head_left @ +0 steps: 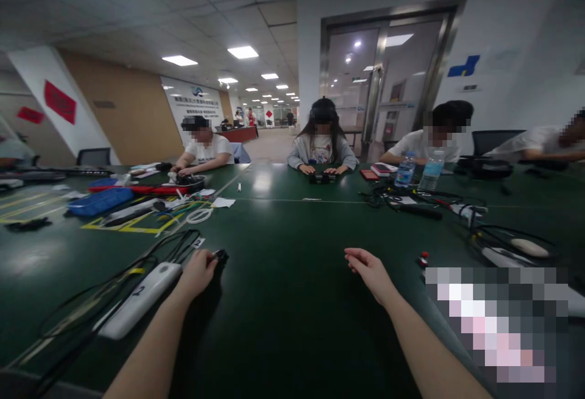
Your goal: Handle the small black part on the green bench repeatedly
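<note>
My left hand [200, 274] is closed on a small dark object [221, 257] above the green table [283, 301], just right of a white power strip [141, 301] marked "2". What the dark object is cannot be made out. My right hand [371, 271] hovers over the table on the other side, palm turned inward, fingers slightly bent and partly apart, with nothing visible in it. A wide stretch of green tabletop lies between the two hands.
Black cables [150, 259] run along the left. Farther off are a blue tray [101, 201], a coiled white cable [200, 215], two water bottles [431, 171] and tangled cables at the right. A small red-topped item [424, 258] lies beyond my right hand. Several people sit across.
</note>
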